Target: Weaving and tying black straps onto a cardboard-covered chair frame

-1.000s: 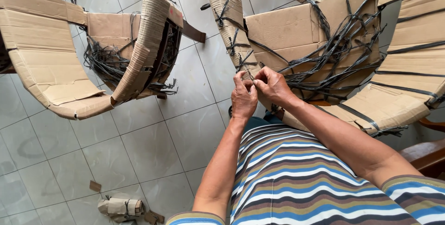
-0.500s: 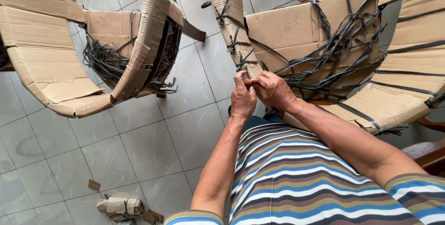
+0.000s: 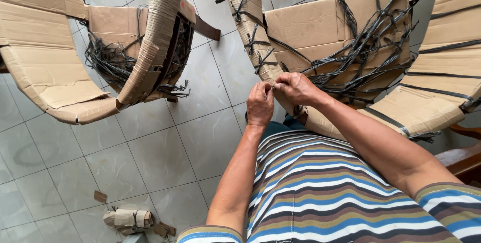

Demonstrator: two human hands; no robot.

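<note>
On the cardboard-wrapped chair [image 3: 320, 27], both hands stay pinching binding.

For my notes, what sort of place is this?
Probably a furniture packing or unpacking area. Two cardboard-wrapped chairs, one near the hands and one apart, stand on a tiled floor, bound with black strapping, and cardboard scraps lie about.

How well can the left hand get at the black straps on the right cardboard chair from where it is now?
Probably well. The left hand is already at the chair's wrapped arm, next to the right hand, and black straps lie just beyond, with nothing between. The far straps might need a longer stretch.
</note>
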